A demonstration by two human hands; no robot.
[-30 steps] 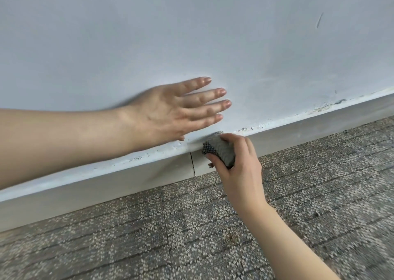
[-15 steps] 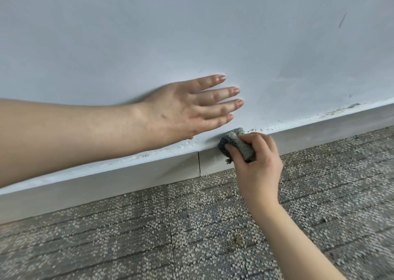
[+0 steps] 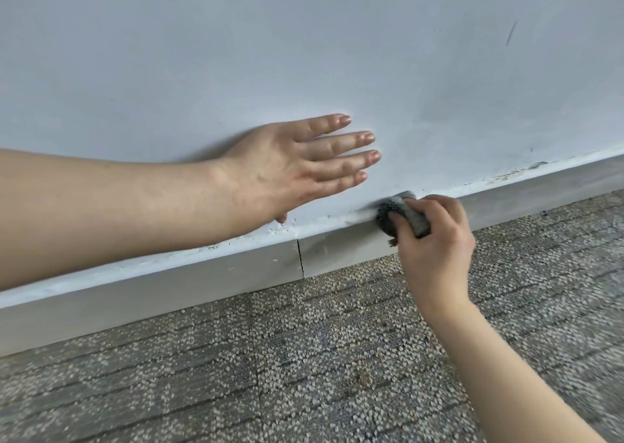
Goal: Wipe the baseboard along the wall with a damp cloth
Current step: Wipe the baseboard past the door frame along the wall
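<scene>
Grey cloth (image 3: 401, 214) gripped by right hand (image 3: 435, 247) against baseboard (image 3: 202, 280).

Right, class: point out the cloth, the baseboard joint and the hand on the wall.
cloth (image 3: 391, 211): head view, its dark bunched end.
baseboard joint (image 3: 300, 258): head view, mid-seam.
left hand (image 3: 287, 169): head view, its back.

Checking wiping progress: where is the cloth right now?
In the head view, right of centre: the cloth is bunched in the right hand, pressed on the baseboard top edge, right of the seam.
</scene>
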